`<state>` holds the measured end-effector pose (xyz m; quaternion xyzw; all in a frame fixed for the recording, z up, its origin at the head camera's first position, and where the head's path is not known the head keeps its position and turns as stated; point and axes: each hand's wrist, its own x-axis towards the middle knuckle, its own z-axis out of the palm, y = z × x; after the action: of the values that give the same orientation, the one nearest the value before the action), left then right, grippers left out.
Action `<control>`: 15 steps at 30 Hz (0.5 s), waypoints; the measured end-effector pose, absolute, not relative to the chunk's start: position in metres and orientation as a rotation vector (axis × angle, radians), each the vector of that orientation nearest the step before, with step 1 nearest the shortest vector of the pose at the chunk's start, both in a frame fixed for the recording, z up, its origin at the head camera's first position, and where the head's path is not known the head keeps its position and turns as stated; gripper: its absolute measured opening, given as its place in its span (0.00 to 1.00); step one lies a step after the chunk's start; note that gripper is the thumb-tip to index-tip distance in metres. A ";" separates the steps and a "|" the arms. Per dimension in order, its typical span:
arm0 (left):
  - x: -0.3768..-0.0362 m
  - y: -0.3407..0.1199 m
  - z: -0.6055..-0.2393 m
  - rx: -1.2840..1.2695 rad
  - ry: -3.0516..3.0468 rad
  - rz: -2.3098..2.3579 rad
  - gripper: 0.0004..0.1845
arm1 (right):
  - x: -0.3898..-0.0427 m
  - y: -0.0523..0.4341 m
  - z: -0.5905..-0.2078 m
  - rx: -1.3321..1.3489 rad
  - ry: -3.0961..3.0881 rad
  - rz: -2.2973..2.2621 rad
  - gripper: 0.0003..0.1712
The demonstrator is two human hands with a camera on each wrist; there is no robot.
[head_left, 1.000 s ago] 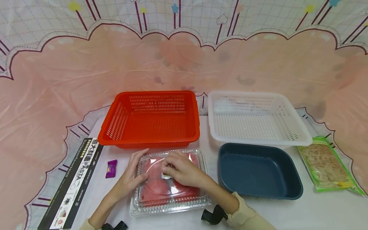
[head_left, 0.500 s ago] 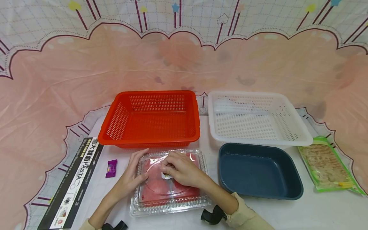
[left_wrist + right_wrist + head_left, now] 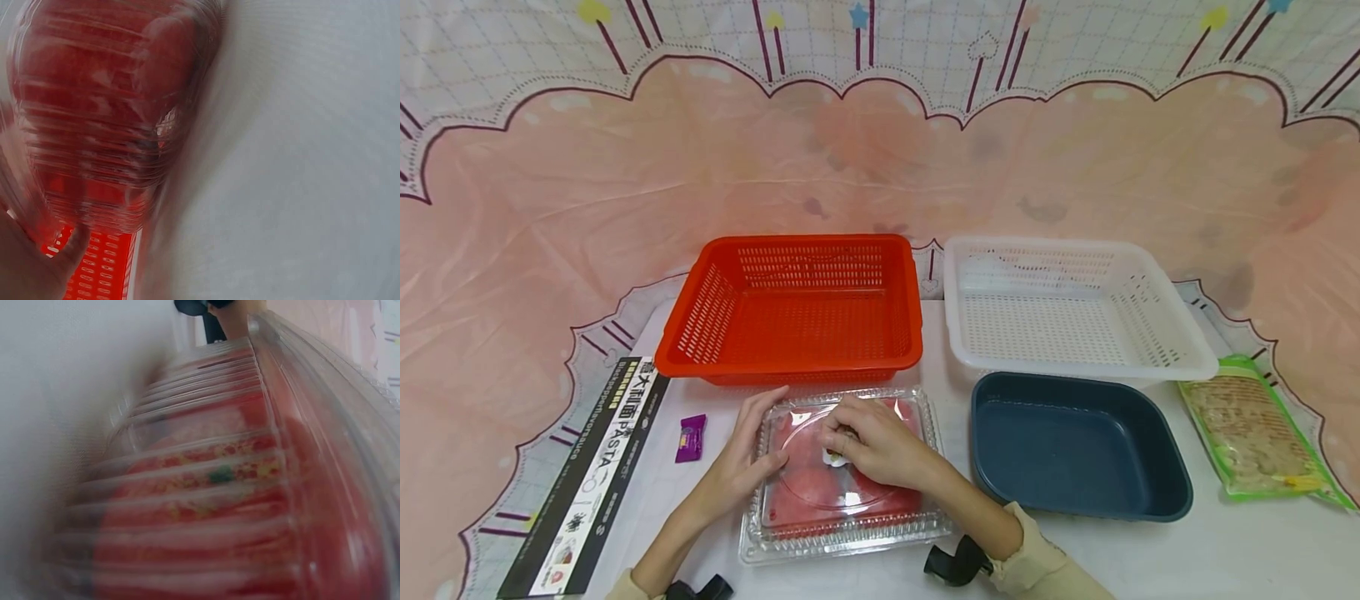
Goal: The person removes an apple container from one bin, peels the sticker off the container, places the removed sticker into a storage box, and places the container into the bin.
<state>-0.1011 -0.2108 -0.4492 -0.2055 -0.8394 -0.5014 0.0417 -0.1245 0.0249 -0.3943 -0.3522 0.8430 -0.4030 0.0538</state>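
In the head view a clear plastic clamshell box (image 3: 797,546) with red contents sits on the white table before me. My left hand (image 3: 737,462) rests along its left side, fingers extended toward the back corner and thumb on the lid. My right hand (image 3: 876,442) is over the middle of the lid, with finger and thumb pinching a small white sticker (image 3: 835,458) whose edge stands up from the lid. The hand hides part of that sticker. Ridged walls of the box fill much of the left wrist view, with my left hand low at the left.
Behind the box stand an orange-red basket (image 3: 790,358) and a white basket (image 3: 1075,367). A dark blue tray (image 3: 1075,450) is at the right, beside a green-edged food packet (image 3: 1262,433). Leftward lie a purple wrapped sweet (image 3: 690,438) and a long black pasta box (image 3: 587,475).
The white sticker's visible edge has lifted slightly under my right fingers. Both hands and the box stay in nearly the same place.
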 end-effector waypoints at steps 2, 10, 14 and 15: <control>-0.101 -0.211 -0.449 -0.632 -2.567 -1.534 0.38 | -0.125 0.026 -0.395 -1.087 2.555 -1.244 0.05; -0.101 -0.211 -0.448 -0.624 -2.571 -1.550 0.38 | -0.125 0.027 -0.397 -1.112 2.522 -1.302 0.05; -0.101 -0.211 -0.448 -0.625 -2.573 -1.548 0.38 | -0.125 0.026 -0.397 -1.126 2.525 -1.308 0.05; -0.101 -0.211 -0.448 -0.626 -2.573 -1.549 0.38 | -0.125 0.026 -0.397 -1.124 2.522 -1.311 0.05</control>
<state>-0.1010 -0.2106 -0.4478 -0.2038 -0.8382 -0.5045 0.0372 -0.1248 0.0264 -0.3968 -0.3674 0.8243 -0.4287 0.0426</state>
